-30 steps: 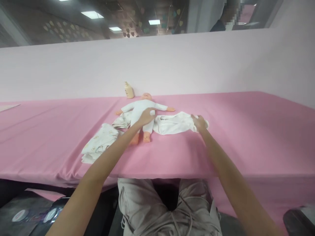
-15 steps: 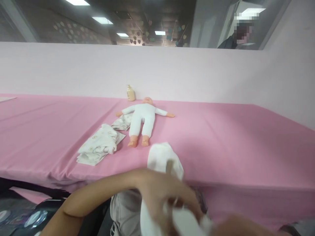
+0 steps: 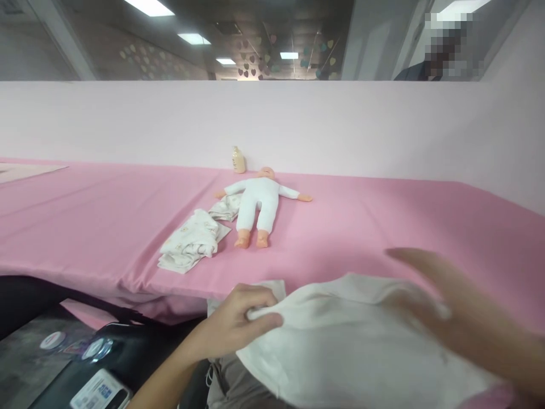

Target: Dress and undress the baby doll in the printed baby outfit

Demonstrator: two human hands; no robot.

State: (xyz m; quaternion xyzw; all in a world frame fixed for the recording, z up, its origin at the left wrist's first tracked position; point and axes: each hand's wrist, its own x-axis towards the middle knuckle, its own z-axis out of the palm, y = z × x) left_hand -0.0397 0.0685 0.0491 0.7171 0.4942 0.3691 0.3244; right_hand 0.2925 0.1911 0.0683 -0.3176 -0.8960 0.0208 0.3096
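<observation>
A white cloth (image 3: 340,341) is spread between my hands at the table's front edge, over my lap. At its left end, my left hand (image 3: 244,318) pinches the upper edge between thumb and fingers. My right hand (image 3: 443,312), smeared by motion, is over the cloth's right side with its digits spread apart; the lower fingers seem to touch the fabric. Beyond the cloth, a baby doll (image 3: 260,201) in a white suit lies on its back, arms stretched sideways. Folded printed cloths (image 3: 191,241) lie left of its legs, one partly under its arm.
A pump bottle (image 3: 238,160) stands against the wall behind the doll's head. Pink cloth (image 3: 361,227) covers the table. A phone (image 3: 101,391) and a plastic bottle (image 3: 97,349) are at the lower left. Behind the window at upper right is a person (image 3: 417,72).
The white cloth, bunched under my hands before, is now spread out. My left hand has moved left along its edge and my right hand has risen into view on the right.
</observation>
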